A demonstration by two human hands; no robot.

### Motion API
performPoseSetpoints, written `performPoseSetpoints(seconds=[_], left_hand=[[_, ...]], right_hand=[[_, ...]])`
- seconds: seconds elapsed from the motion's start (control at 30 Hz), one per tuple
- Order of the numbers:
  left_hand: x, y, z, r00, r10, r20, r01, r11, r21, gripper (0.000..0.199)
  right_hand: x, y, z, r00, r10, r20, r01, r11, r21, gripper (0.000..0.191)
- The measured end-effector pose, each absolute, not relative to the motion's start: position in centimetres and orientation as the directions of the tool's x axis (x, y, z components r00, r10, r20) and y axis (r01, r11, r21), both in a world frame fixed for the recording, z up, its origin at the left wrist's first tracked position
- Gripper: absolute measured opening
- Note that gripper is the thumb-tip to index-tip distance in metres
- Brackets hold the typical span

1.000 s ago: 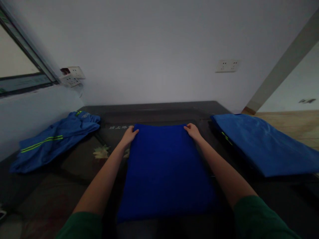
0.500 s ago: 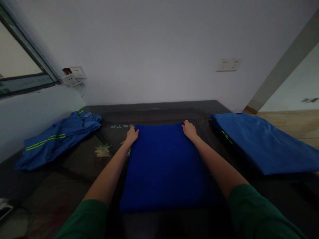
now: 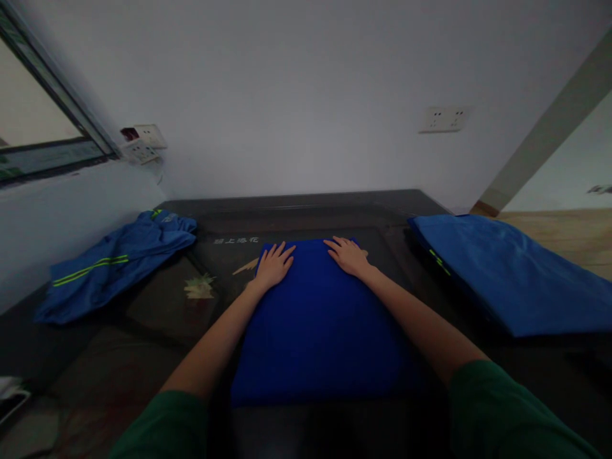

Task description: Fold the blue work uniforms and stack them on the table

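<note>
A dark blue folded cloth [image 3: 318,325] lies flat on the dark table [image 3: 291,213] in front of me, its narrower edge at the far side. My left hand [image 3: 273,266] rests palm down near its far left corner, fingers spread. Near the far right corner my right hand [image 3: 348,256] lies flat too, fingers stretched out over the fabric. Neither hand grips the cloth. Whether it is a garment cannot be made out from its smooth top.
To the left lies a rumpled blue garment [image 3: 115,261] with yellow-green stripes. A folded stack of blue clothing [image 3: 516,274] sits at the right. Behind the table is a wall with sockets [image 3: 444,119]. A whitish device [image 3: 12,401] shows at the lower left edge.
Both hands have let go of the cloth's far corners, opened, and moved inward onto its top. The cloth stays in about the same place.
</note>
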State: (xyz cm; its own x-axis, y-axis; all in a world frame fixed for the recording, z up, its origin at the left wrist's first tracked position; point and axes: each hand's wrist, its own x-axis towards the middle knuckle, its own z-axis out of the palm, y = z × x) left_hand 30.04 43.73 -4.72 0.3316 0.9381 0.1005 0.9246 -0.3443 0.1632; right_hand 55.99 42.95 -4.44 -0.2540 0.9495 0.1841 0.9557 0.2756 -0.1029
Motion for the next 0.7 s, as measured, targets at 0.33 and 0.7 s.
performPoseSetpoints(seconds=[0.33,0.7], left_hand=[[29.9,44.0,-5.4,0.286,0.951,0.118,0.936,-0.304,0.18,0.052],[29.2,29.9,-0.8,0.726,0.687,0.029,0.647,-0.698,0.308,0.045]], right_hand=[[57.4,43.7,-5.0,-0.255,0.966,0.031,0.962,0.257,-0.095,0.054],[49.8,38.6,-2.5,-0.441,0.891,0.11,0.868,0.454,-0.203,0.055]])
